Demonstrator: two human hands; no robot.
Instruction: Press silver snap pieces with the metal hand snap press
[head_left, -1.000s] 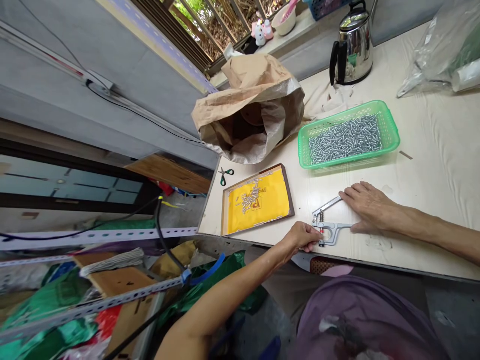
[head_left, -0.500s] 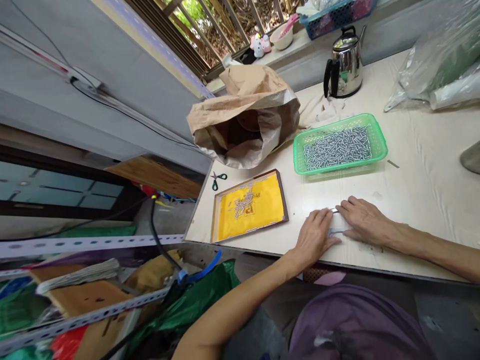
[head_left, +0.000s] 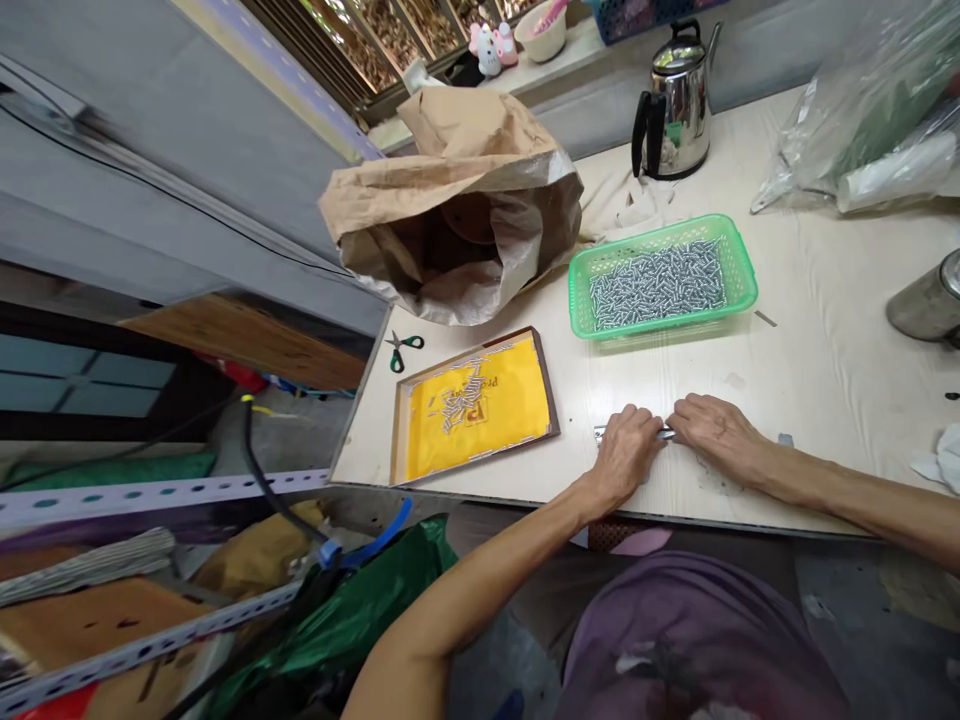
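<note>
At the front of the table, my left hand (head_left: 628, 452) is closed round a thin silvery metal strip (head_left: 665, 434). One end of the strip pokes out to the left of that hand. My right hand (head_left: 711, 432) sits just to the right, its fingers curled onto the strip's other end. The two hands are close together, and their palms hide most of what they grip. A small grey piece (head_left: 785, 440) shows beside my right wrist. Beyond the hands stands a green basket (head_left: 739, 290) full of small metal pins (head_left: 660, 285).
Left of my hands lies a shallow tray (head_left: 553, 405) with a yellow sheet and scattered pins. Scissors (head_left: 403, 348), an open brown paper bag (head_left: 450, 190), a steel kettle (head_left: 679, 115), plastic bags (head_left: 892, 120) and a metal cylinder (head_left: 926, 300) are also on the table (head_left: 832, 330).
The view has shifted a little to the right. Both hands have drawn their fingers in, and the metal strip now juts out left of my left hand.
</note>
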